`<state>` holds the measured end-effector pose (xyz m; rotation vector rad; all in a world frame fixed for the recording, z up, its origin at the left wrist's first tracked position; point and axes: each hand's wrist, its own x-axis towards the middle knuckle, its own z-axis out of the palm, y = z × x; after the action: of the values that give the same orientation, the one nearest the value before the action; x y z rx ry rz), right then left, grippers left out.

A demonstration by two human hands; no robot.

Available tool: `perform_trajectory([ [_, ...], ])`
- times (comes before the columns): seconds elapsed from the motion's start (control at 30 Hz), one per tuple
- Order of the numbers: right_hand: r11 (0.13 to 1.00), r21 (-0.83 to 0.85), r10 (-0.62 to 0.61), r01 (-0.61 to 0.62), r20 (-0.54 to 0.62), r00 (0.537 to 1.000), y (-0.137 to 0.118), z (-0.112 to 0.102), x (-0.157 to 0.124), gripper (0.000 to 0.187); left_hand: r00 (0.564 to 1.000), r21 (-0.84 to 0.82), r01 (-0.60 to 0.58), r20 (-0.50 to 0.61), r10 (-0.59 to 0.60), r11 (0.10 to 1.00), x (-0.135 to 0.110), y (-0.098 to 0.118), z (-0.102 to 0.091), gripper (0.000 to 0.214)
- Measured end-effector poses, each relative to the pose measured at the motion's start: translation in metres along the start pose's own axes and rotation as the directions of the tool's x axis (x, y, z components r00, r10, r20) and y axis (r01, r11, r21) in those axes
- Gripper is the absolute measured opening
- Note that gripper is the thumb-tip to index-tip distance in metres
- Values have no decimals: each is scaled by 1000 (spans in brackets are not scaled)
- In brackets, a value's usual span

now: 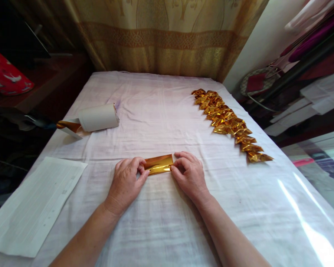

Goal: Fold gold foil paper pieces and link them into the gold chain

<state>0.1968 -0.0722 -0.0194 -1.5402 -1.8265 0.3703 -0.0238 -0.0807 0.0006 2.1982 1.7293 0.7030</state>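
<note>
A shiny gold foil paper strip (pixel 159 163), partly folded along its near edge, lies flat on the sheet-covered surface between my hands. My left hand (pixel 128 178) pinches its left end between thumb and fingers. At the right end, my right hand (pixel 189 173) grips the near corner with thumb and index finger, the other fingers curled above. Several folded gold foil pieces (pixel 225 118) lie in overlapping rows at the right. Part of the strip's ends is hidden under my fingers.
A white roll with gold inside (pixel 98 118) lies at the left. Nearer sits a flat sheet of white paper (pixel 36 205). A gold curtain (pixel 167 40) hangs behind the white cloth (pixel 153 100). Clothes on a rack (pixel 320 89) stand at the right; a red patterned object (pixel 8 74) is far left.
</note>
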Motion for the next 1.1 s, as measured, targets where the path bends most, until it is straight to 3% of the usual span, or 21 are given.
perform_trajectory([
  [0.3, 990, -93, -102, 109, 81, 991, 0, -1, -2, 18, 1000, 26, -24, 10, 23, 999, 0, 0, 0, 10],
  [0.47, 983, -144, -100, 115, 108, 989, -3, -1, -1, 27, 986, 118, -165, 13, 164, 979, -2, 5, -3, 11],
  [0.63, 985, -133, -94, 107, 96, 991, -10, -1, -1, 20, 955, 232, -287, -6, 296, 930, -8, 16, -5, 20],
  [0.83, 986, -122, -101, 111, 84, 991, -12, -2, -3, 12, 933, 196, -356, 25, 358, 914, -20, 31, 7, 27],
  [1.1, 977, -129, -160, 171, 94, 983, -8, -1, -5, 24, 932, 159, -362, 23, 363, 919, -27, 31, 17, 34],
])
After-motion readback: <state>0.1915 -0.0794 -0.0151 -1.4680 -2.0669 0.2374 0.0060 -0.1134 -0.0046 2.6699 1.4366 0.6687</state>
